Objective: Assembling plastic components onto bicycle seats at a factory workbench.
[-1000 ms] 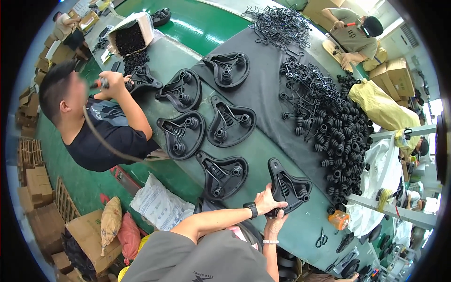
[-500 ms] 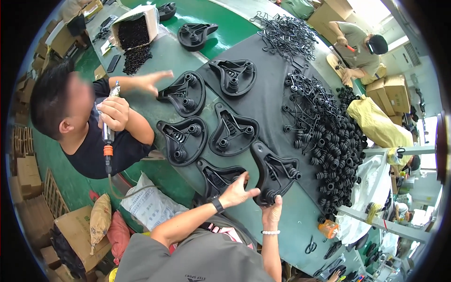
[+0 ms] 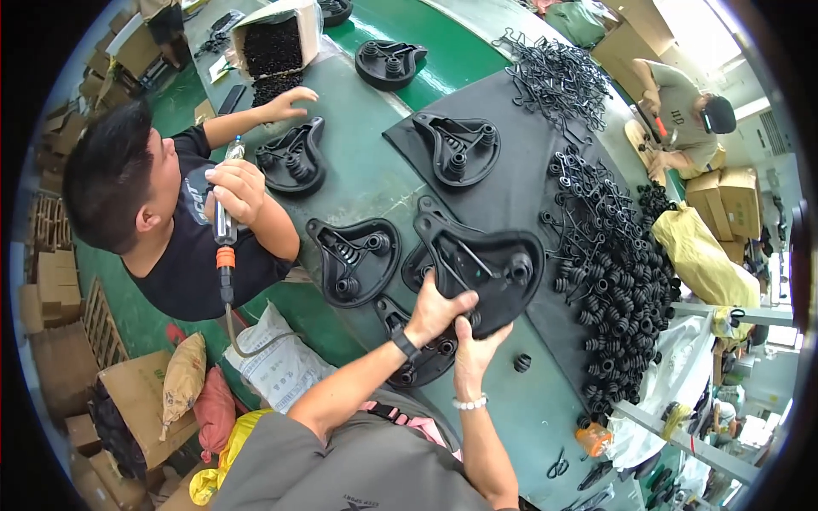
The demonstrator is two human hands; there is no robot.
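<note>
Both my hands grip one black bicycle saddle [image 3: 503, 298], underside up and lifted off the table. My left hand [image 3: 436, 313] holds its near left edge, while my right hand [image 3: 479, 351] is closed on the near rim. A metal rod and round fittings show inside the shell. Beneath it, another saddle [image 3: 415, 266] is mostly covered. A further saddle [image 3: 430, 364] lies partly behind my left wrist. To the left rests a saddle [image 3: 351, 260] with its spring showing. On the bench right of my right hand sits a loose black coil-shaped piece [image 3: 522, 363].
Across the left side, a co-worker holds a power screwdriver [image 3: 224, 230] beside a saddle [image 3: 294, 157]. Heaped at right are black coil-shaped pieces [image 3: 613, 315], with bent rods [image 3: 562, 85] beyond. Scissors [image 3: 558, 462] and an orange container [image 3: 594, 439] lie near right. Another person works far right.
The saddle has risen from the table, moved away from me and turned in my hands. A coil-shaped piece now lies loose on the bench. The co-worker's saddle has shifted toward them.
</note>
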